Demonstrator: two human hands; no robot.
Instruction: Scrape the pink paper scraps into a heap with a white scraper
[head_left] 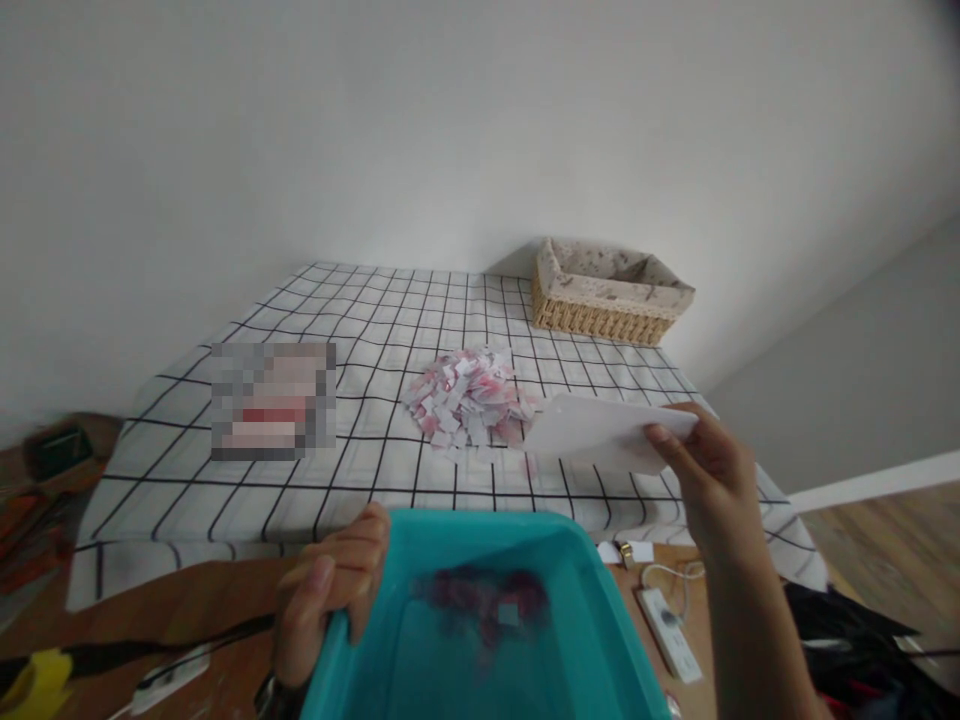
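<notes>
My left hand [334, 585] is closed around the left rim of a teal plastic bin [397, 640], held against the table's front edge. Dark red, blurred scraps and a pale piece lie inside the bin. Between thumb and fingers, my right hand [701, 460] pinches a flat white sheet [600, 432], perhaps card or plastic. The sheet's left end is beside a heap of small white and pink paper scraps [469, 400] on the tablecloth; whether it touches them I cannot tell.
A white cloth with black grid lines [375, 480] covers the table. A fabric-lined wicker basket [607, 315] stands at the back right. On the left lies a pixelated item [274, 400]. Below are a power strip [670, 635] and cables; a wall rises behind.
</notes>
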